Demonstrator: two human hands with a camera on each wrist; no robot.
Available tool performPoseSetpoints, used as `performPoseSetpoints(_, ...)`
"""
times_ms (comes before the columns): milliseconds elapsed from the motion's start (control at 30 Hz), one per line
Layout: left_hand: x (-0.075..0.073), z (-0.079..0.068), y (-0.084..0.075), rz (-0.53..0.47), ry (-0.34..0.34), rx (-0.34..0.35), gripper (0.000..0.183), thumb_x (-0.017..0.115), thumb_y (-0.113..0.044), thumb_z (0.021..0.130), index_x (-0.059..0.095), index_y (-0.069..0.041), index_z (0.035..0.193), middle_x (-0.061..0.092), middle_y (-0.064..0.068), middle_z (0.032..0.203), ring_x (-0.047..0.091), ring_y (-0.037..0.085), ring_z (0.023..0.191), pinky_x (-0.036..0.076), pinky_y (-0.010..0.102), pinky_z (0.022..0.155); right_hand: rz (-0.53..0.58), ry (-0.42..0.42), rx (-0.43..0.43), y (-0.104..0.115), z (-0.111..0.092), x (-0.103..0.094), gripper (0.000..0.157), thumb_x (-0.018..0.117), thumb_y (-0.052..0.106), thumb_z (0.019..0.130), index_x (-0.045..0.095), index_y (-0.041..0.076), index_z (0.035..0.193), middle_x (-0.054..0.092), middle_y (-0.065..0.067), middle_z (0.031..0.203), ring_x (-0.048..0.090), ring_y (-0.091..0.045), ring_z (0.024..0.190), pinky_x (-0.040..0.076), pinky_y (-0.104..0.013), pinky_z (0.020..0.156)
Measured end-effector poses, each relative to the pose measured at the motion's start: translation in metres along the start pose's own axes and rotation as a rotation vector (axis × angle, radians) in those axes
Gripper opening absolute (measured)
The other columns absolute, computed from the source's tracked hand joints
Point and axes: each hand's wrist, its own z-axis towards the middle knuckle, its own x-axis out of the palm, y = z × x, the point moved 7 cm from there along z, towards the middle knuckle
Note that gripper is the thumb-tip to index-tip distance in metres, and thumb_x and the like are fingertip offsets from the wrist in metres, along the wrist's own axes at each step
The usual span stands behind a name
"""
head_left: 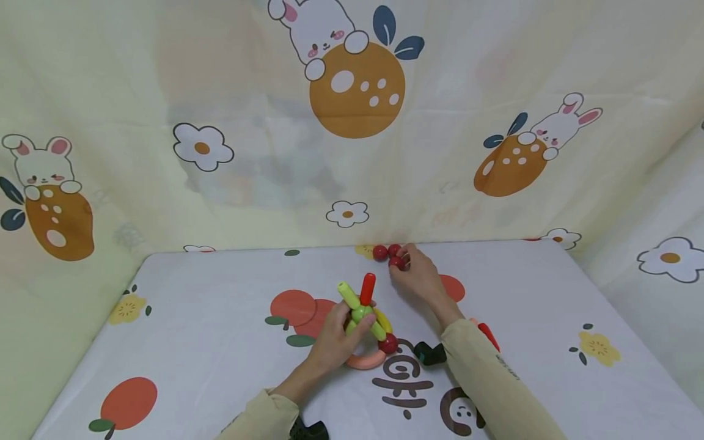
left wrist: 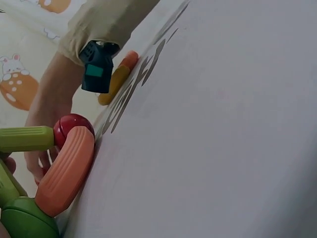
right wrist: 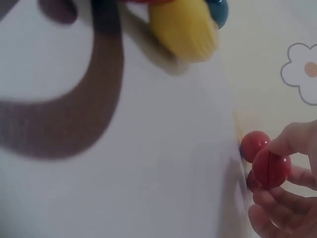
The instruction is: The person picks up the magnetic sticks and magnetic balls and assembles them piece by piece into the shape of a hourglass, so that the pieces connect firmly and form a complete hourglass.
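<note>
My left hand [head_left: 333, 341] grips a toy assembly of plastic rods and balls at mid-table. From its light green ball [head_left: 361, 314] stick out a straight red rod [head_left: 368, 289] and light green rods [head_left: 348, 295]. A yellow rod [head_left: 382, 320], a dark red ball [head_left: 388, 343] and a curved salmon rod [head_left: 365, 362] form its lower side. In the left wrist view, the salmon rod [left wrist: 67, 171] joins the red ball to a darker green ball [left wrist: 27, 218]. At the back edge, my right hand [head_left: 419, 274] pinches a red ball [right wrist: 271, 169] between thumb and fingers, beside two other red balls [head_left: 380, 252].
Beyond the right forearm lie a red rod [head_left: 488, 336] and a salmon piece, partly hidden by the sleeve. A yellow rod [right wrist: 183, 29] and a blue ball [right wrist: 218, 11] show in the right wrist view. A printed cloth [head_left: 258, 201] hangs behind the table.
</note>
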Motion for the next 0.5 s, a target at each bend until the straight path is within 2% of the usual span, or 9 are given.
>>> performPoseSetpoints(267,0.0001,0.0004,0.0,-0.011,0.008,-0.012,0.026,0.059,-0.02,0.093,0.058,-0.008,0.116,0.063,0.002,0.099,0.051,0.008,0.081,0.045,0.022,0.068,0.103,0.068,0.027,0.0081,-0.0045,-0.0013,0.038,0.061,0.027,0.088,0.048,0.01,0.119,0.056,-0.015,0.121,0.054,-0.029,0.106,0.051,-0.039,0.087)
performPoseSetpoints(500,0.0003,-0.0004,0.0001,-0.013,0.007,-0.02,0.027,0.059,-0.019,0.093,0.058,-0.006,0.116,0.063,0.002,0.1,0.051,0.009,0.083,0.045,0.023,0.07,0.147,0.087,0.028,0.0097,-0.0045,-0.0005,0.039,0.06,0.031,0.089,0.048,0.011,0.12,0.055,-0.014,0.121,0.056,-0.028,0.106,0.053,-0.036,0.084)
